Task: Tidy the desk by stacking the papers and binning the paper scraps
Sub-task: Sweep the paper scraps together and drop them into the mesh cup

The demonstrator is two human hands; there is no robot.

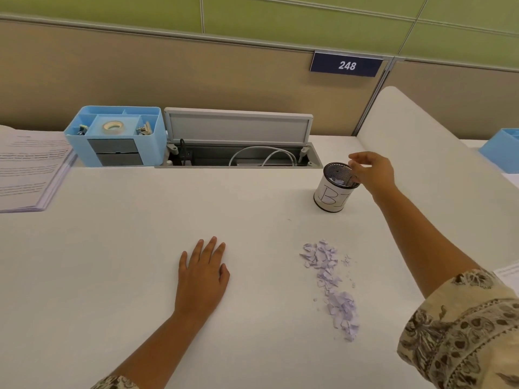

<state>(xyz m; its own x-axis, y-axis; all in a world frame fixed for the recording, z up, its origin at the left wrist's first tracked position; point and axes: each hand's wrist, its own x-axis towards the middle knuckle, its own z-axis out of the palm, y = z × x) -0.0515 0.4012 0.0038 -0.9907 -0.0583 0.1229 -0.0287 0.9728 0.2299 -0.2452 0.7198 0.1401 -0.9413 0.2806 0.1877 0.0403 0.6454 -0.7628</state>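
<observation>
A small mesh bin [334, 196] with a white label stands at the desk's right rear, with a few pale scraps inside it. My right hand [372, 171] hovers over its rim, fingers loosely curled and pointing down; whether anything is pinched between them I cannot tell. A trail of lilac paper scraps [332, 284] lies on the white desk in front of the bin. My left hand [202, 273] rests flat on the desk, fingers spread, holding nothing. A stack of printed papers [28, 169] sits at the far left edge.
A blue desk organiser [118, 136] with tape stands at the back left. Beside it an open cable tray [238, 153] with its lid up is sunk into the desk. A white divider [421, 141] bounds the right side; another blue box [502, 153] lies beyond it.
</observation>
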